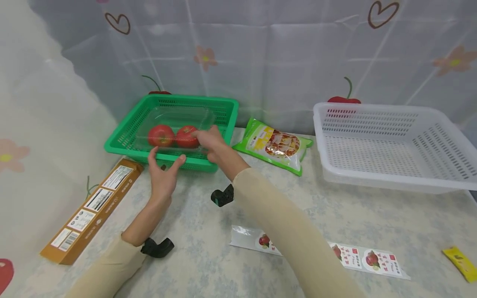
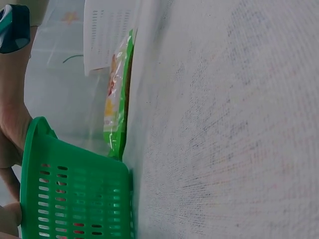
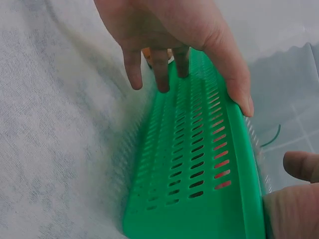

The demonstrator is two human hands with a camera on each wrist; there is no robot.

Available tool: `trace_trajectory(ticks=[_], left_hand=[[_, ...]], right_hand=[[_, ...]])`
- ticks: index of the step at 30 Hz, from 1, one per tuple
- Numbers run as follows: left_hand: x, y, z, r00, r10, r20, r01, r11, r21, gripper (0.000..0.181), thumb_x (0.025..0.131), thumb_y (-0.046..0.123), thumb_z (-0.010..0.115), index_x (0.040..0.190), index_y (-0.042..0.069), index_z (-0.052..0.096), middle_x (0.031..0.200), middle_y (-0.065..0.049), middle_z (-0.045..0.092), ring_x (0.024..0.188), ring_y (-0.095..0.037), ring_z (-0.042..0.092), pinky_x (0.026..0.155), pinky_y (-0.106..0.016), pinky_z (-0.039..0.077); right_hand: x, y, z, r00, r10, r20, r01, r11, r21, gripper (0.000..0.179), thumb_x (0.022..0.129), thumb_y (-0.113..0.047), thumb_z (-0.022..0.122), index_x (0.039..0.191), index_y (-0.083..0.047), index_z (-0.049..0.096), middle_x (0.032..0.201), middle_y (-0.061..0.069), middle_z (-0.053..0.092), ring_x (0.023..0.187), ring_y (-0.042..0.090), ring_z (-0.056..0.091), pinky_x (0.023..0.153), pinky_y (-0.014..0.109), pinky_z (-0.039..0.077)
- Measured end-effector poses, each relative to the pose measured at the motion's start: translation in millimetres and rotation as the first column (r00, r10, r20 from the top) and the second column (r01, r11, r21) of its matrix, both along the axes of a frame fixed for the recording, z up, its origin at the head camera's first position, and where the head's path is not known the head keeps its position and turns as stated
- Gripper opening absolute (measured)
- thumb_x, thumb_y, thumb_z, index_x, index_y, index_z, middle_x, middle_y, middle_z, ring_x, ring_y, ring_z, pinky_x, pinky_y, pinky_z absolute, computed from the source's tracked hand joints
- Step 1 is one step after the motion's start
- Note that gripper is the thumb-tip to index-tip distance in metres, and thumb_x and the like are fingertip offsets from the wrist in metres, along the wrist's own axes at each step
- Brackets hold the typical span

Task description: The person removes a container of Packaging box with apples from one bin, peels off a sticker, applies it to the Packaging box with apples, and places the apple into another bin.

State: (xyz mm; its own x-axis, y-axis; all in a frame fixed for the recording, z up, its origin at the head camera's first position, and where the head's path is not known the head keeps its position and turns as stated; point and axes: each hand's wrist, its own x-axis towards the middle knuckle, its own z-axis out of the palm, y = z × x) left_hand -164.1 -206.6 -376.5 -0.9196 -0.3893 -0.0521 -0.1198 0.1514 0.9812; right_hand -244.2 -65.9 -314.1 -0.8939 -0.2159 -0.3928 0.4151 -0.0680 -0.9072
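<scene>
Two red apples [image 1: 161, 136] sit under a clear plastic clamshell box [image 1: 175, 114] inside a green basket [image 1: 228, 120]. My left hand [image 1: 162, 178] is at the basket's near rim, thumb and fingers spread. In the right wrist view, the thumb of that left hand [image 3: 174, 25] rests on the rim while its other fingers hang along the outer wall. My right hand [image 1: 212, 142] reaches over the basket's near right corner, one finger extended across the box above the right apple. Part of it shows beside the rim [image 3: 294, 214] in the right wrist view.
A green and white food packet [image 1: 277, 145] lies right of the basket, before a white basket [image 1: 372, 178]. At left lies a long brown carton [image 1: 93, 211]. A label strip [image 1: 372, 260] runs partly beneath my right sleeve. A yellow sachet [image 1: 461, 263] is at far right.
</scene>
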Motion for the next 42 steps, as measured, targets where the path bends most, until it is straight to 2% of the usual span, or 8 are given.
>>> trace_trajectory(ticks=[6, 11, 16, 22, 29, 32, 39, 42], left_hand=[[4.1, 3.0, -2.2, 0.999, 0.033, -0.010, -0.033, 0.999, 0.021, 0.089, 0.087, 0.046, 0.073, 0.155, 0.029, 0.018, 0.159, 0.002, 0.012, 0.138, -0.028, 0.024, 0.105, -0.046, 0.034], [3.9, 6.2, -1.8, 0.999, 0.029, -0.032, -0.029, 0.999, 0.014, 0.089, 0.087, 0.047, 0.073, 0.154, 0.027, 0.019, 0.160, 0.001, 0.012, 0.139, -0.029, 0.022, 0.106, -0.047, 0.033], [4.5, 7.3, -2.0, 0.999, 0.036, -0.040, -0.036, 0.999, 0.015, 0.087, 0.088, 0.045, 0.073, 0.153, 0.025, 0.020, 0.158, 0.000, 0.014, 0.136, -0.029, 0.025, 0.103, -0.045, 0.036], [6.0, 6.0, -3.0, 0.998, 0.038, -0.044, -0.037, 0.999, 0.004, 0.088, 0.087, 0.047, 0.073, 0.153, 0.024, 0.021, 0.157, -0.001, 0.016, 0.135, -0.029, 0.027, 0.102, -0.045, 0.037], [7.8, 1.5, -4.8, 0.998, 0.024, -0.050, -0.025, 0.999, -0.020, 0.090, 0.086, 0.051, 0.072, 0.154, 0.024, 0.019, 0.158, 0.000, 0.015, 0.136, -0.029, 0.025, 0.102, -0.045, 0.037], [7.9, 0.4, -5.7, 0.998, 0.011, -0.064, -0.013, 0.999, -0.031, 0.090, 0.086, 0.051, 0.072, 0.154, 0.024, 0.019, 0.158, 0.000, 0.014, 0.137, -0.030, 0.025, 0.102, -0.046, 0.037], [7.4, 0.9, -6.5, 0.997, -0.004, -0.077, 0.001, 0.999, -0.043, 0.087, 0.089, 0.046, 0.071, 0.155, 0.025, 0.018, 0.159, 0.000, 0.013, 0.138, -0.032, 0.024, 0.102, -0.049, 0.037], [6.1, 1.1, -7.2, 0.998, -0.006, -0.065, 0.003, 0.999, -0.049, 0.088, 0.090, 0.044, 0.071, 0.156, 0.024, 0.016, 0.159, -0.003, 0.012, 0.138, -0.033, 0.024, 0.103, -0.050, 0.037]], right_hand=[[3.6, -4, -0.7, 0.991, 0.115, -0.071, -0.114, 0.993, 0.007, 0.094, 0.100, -0.018, 0.061, 0.157, -0.034, -0.011, 0.146, 0.018, 0.043, 0.049, 0.016, 0.036, 0.059, 0.029, 0.045], [4.7, -5, -2.0, 0.979, 0.147, -0.144, -0.136, 0.987, 0.085, 0.091, 0.099, -0.022, 0.063, 0.158, -0.040, -0.003, 0.156, 0.010, 0.033, 0.056, 0.018, 0.048, 0.070, 0.037, 0.048], [6.8, -6, -3.8, 0.974, 0.134, -0.180, -0.109, 0.984, 0.142, 0.098, 0.095, -0.027, 0.069, 0.158, -0.037, -0.005, 0.163, 0.006, 0.017, 0.104, 0.031, 0.065, 0.098, 0.045, 0.045], [10.2, -7, -2.8, 0.985, 0.050, -0.165, -0.039, 0.997, 0.071, 0.104, 0.091, -0.019, 0.071, 0.158, -0.032, -0.008, 0.133, 0.017, 0.057, 0.059, 0.021, 0.050, 0.069, 0.043, 0.043], [12.0, -9, -1.3, 0.979, 0.024, -0.204, -0.015, 0.999, 0.045, 0.094, 0.090, -0.012, 0.065, 0.158, -0.040, 0.006, 0.153, 0.013, 0.036, 0.047, 0.014, 0.037, 0.055, 0.034, 0.038], [12.2, -10, -2.0, 0.974, 0.006, -0.225, 0.011, 0.997, 0.072, 0.092, 0.089, -0.013, 0.064, 0.158, -0.042, 0.008, 0.158, 0.004, 0.028, 0.053, 0.014, 0.036, 0.053, 0.031, 0.036], [11.6, -10, -3.5, 0.959, -0.065, -0.275, 0.089, 0.993, 0.075, 0.087, 0.089, -0.014, 0.062, 0.159, -0.036, 0.014, 0.162, -0.006, 0.018, 0.121, 0.019, 0.039, 0.071, 0.034, 0.043], [11.3, -9, -4.0, 0.952, -0.081, -0.296, 0.104, 0.993, 0.063, 0.086, 0.089, -0.013, 0.061, 0.159, -0.036, 0.015, 0.162, -0.006, 0.018, 0.131, 0.021, 0.037, 0.077, 0.037, 0.045]])
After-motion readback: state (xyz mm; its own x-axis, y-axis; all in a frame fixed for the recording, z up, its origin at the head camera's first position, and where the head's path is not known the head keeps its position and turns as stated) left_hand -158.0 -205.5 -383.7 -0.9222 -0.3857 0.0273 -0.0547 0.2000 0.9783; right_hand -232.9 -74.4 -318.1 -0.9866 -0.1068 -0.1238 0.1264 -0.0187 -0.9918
